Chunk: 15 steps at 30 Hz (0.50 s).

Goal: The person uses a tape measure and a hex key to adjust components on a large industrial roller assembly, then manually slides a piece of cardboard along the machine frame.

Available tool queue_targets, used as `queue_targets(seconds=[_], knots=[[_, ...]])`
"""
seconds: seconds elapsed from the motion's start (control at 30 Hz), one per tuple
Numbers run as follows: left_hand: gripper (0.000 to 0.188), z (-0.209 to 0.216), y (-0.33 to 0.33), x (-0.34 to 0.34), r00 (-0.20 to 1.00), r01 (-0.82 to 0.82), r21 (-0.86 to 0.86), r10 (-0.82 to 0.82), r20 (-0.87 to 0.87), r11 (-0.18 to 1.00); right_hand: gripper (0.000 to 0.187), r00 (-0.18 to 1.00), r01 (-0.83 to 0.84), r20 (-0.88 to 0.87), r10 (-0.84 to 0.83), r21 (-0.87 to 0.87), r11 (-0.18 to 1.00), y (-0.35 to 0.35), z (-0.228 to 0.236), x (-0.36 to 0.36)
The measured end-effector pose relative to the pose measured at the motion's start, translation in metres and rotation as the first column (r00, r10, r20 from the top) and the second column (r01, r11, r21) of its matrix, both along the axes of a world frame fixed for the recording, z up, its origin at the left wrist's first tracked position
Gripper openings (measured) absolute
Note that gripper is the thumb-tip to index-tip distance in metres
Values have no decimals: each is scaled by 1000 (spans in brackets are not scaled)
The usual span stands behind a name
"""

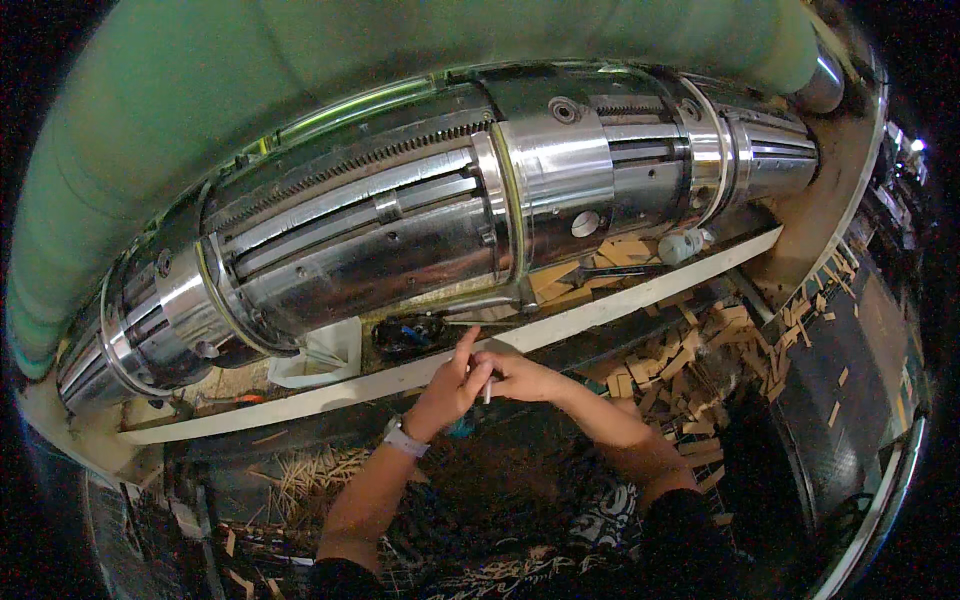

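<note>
My left hand [447,390] and my right hand [525,379] meet in front of the pale rail, fingertips together. A short white stick-like piece [487,391] shows between them, its kind too small to make out. The left index finger points up while that hand's other fingers are curled in. My right fingers are bent and closed at the same spot. Beyond the hands lies a long metal cylinder [560,180] with steel sleeves, rings and slotted sections. Just behind my fingers is a black tray [385,343] with dark and blue items.
Above the cylinder runs a big green roller [300,50]. The pale rail [600,318] crosses in front. Behind it are a white container [340,352], cardboard scraps [555,282] and a whitish roll [682,246]. More cardboard pieces [655,372] lie heaped at the right, thin strips [315,478] at the left.
</note>
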<state>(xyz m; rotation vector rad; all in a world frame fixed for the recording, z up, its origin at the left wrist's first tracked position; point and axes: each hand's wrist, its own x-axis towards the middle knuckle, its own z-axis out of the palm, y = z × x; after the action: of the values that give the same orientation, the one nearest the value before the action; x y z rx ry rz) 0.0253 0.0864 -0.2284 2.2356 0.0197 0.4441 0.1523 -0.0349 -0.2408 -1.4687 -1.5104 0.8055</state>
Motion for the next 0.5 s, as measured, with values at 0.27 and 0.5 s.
queue_targets(seconds=[0.27,0.5], knots=[[11,88,46,-98,982,-40,314,96,-163,949,7,766,324,-628,-137,192,927,-68,40,59],[10,198,34,-113,950,-298,541,192,245,787,23,519,413,679,-520,333,848,6,5,43]])
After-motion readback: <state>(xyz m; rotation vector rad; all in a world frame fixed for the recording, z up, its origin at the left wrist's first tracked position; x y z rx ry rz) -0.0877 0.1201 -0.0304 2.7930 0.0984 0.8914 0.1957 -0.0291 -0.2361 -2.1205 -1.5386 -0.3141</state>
